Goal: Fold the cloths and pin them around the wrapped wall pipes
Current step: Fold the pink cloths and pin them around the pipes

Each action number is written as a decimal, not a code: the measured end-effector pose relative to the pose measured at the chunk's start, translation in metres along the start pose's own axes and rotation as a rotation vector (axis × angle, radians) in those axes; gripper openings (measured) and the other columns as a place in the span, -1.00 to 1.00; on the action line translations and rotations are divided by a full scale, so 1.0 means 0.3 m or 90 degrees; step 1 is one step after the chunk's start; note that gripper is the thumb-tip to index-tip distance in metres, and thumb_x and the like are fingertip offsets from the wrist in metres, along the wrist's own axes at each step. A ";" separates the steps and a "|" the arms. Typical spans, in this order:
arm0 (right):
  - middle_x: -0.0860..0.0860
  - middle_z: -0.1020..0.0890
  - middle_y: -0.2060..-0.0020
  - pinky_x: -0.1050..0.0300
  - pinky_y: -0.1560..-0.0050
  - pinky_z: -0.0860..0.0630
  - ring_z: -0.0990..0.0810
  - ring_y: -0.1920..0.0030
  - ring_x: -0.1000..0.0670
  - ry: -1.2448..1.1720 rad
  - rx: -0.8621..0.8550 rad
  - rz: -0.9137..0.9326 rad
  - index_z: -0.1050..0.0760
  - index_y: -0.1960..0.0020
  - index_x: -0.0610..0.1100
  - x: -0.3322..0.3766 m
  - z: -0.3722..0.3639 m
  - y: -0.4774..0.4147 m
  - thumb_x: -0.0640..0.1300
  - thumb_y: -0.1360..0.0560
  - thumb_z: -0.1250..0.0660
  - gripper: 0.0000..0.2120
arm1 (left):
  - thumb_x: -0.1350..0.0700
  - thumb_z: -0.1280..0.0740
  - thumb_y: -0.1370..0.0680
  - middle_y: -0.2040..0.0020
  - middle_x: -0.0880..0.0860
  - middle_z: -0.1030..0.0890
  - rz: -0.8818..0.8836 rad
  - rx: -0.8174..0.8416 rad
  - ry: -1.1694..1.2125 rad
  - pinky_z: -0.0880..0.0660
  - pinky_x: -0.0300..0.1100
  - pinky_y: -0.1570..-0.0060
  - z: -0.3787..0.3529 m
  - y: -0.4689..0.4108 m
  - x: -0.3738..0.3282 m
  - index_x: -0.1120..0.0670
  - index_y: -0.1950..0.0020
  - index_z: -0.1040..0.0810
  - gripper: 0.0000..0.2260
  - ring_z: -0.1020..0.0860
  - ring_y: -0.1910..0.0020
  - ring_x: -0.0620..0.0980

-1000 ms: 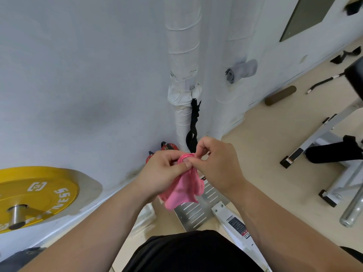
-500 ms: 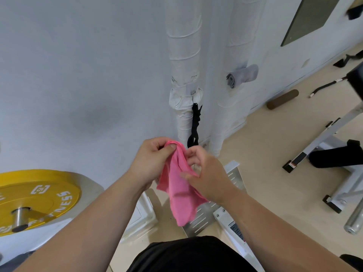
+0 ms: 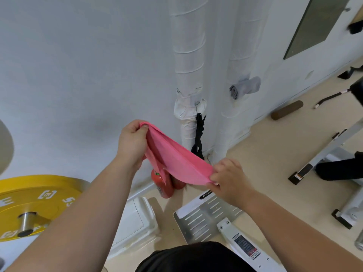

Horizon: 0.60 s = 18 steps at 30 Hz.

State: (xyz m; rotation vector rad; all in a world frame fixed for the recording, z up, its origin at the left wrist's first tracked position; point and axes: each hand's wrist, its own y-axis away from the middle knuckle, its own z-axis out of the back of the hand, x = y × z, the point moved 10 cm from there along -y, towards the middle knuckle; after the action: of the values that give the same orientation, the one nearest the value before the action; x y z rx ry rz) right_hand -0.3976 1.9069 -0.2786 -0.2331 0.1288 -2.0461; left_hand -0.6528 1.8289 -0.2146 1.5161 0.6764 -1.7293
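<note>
Pink cloth (image 3: 176, 161), folded double, stretched between your left hand (image 3: 132, 143), fingers pinching its upper end, and your right hand (image 3: 228, 180), fingers pinching its lower end, before two wrapped wall pipes (image 3: 188, 55).

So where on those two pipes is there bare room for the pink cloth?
Left pipe: bare above its white cloth. Right pipe: bare above and below the grey cloth. Crowded: black strap between them.
</note>
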 end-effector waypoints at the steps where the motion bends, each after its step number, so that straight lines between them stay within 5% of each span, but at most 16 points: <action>1: 0.04 -0.53 0.33 -0.09 -0.01 -0.50 -0.55 0.18 -0.13 0.013 -0.018 0.002 -0.58 0.40 -0.01 -0.018 0.020 -0.003 0.19 -0.44 -0.18 -0.60 | 0.24 -0.20 -0.62 0.31 0.04 -0.48 -0.001 -0.011 -0.006 -0.37 -0.22 0.39 0.014 -0.008 0.010 0.05 0.19 -0.57 -0.75 -0.41 0.32 0.00; 8: -0.04 -0.58 -0.06 0.03 -0.15 -0.43 -0.52 -0.07 -0.05 -0.147 -0.163 -0.084 -0.61 0.26 -0.09 -0.167 0.229 -0.027 0.12 -0.52 -0.29 -0.67 | 0.23 -0.24 -0.63 0.16 0.07 -0.60 0.055 -0.008 -0.023 -0.41 -0.12 0.17 0.081 -0.044 0.137 0.05 0.12 -0.66 -0.76 -0.48 0.16 0.03; 13: -0.07 -0.50 0.43 0.20 0.29 -0.36 -0.43 0.38 0.08 -0.463 -0.153 -0.242 -0.50 0.34 -0.20 -0.275 0.310 -0.024 -0.07 -0.50 -0.47 -0.67 | 0.24 -0.27 -0.62 0.09 0.06 -0.70 0.052 0.071 0.025 -0.51 -0.04 0.05 0.048 -0.029 0.128 0.04 0.07 -0.72 -0.76 -0.58 0.10 0.03; 18: 0.01 -0.46 0.47 0.17 0.37 -0.32 -0.40 0.39 0.06 -0.765 -0.287 -0.358 -0.45 0.34 -0.05 -0.359 0.337 -0.018 -0.28 -0.43 -0.51 -0.69 | 0.25 -0.21 -0.66 0.13 0.06 -0.70 0.002 0.138 0.077 -0.48 -0.05 0.13 -0.004 -0.012 0.005 0.09 0.04 -0.69 -0.74 -0.57 0.18 -0.01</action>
State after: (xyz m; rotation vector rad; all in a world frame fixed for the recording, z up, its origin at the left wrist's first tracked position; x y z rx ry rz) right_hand -0.3312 2.0054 -0.1907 -1.8767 -0.2576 -2.0295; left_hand -0.6551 1.8318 -0.2166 1.7800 0.5602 -1.7649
